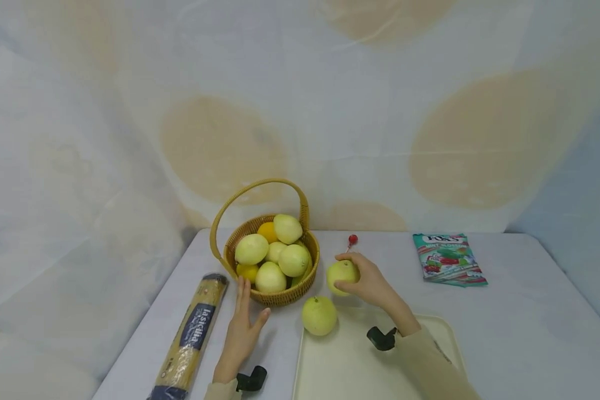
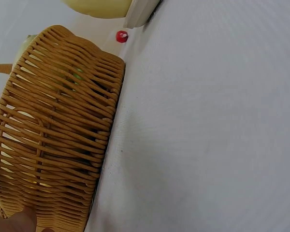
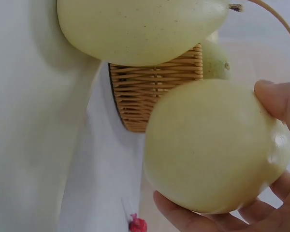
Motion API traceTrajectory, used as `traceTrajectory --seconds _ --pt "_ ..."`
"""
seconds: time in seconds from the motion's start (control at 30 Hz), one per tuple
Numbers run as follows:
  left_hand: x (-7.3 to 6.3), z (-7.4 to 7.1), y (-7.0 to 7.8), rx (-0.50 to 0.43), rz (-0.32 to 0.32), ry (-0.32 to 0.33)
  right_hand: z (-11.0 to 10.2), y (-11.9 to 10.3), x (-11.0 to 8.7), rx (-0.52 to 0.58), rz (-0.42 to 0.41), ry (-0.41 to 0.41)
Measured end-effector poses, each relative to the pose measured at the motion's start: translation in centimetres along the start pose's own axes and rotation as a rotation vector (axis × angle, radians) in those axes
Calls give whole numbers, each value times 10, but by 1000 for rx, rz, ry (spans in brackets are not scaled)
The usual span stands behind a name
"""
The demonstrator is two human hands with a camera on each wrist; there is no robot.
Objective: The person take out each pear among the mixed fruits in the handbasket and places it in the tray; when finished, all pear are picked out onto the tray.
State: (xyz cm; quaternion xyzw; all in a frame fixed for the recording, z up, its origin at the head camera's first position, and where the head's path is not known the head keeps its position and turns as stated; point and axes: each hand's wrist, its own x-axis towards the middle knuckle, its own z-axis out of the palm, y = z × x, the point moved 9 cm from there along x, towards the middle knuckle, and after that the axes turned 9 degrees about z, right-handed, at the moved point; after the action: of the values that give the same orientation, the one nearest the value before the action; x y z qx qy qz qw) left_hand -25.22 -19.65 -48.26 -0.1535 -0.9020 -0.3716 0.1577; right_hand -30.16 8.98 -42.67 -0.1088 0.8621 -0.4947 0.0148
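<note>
My right hand [image 1: 374, 282] grips a pale green pear [image 1: 341, 274] between thumb and fingers, just beyond the tray's far edge. In the right wrist view this pear [image 3: 208, 145] appears large and lifted beside the basket. A second pear [image 1: 319, 315] sits on the cream tray [image 1: 350, 361] at its far left corner. The wicker basket [image 1: 280, 299] stands at the back, holding several pale pears and some orange-yellow fruit. My left hand [image 1: 240, 336], its fingers stretched out, touches the basket's front left side. The left wrist view shows the basket's woven wall [image 2: 58, 130] close up.
A long pack of spaghetti [image 1: 192, 339] lies left of the left hand. A red lollipop [image 1: 352, 240] lies behind the gripped pear. Toward the back right is a green candy bag [image 1: 449, 259]. The basket's tall handle [image 1: 260, 183] arches above its fruit.
</note>
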Motion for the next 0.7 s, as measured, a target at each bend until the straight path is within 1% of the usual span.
traceTrajectory --seconds 0.07,0.33,0.7 --pt "0 0 -1 -2 -9 -6 -1 3 -4 -17 -1 -14" --pt "0 0 0 -5 -26 -25 7 15 -24 -35 12 -132" --pt "0 0 -2 -9 -29 -20 12 20 -37 -58 -12 -192"
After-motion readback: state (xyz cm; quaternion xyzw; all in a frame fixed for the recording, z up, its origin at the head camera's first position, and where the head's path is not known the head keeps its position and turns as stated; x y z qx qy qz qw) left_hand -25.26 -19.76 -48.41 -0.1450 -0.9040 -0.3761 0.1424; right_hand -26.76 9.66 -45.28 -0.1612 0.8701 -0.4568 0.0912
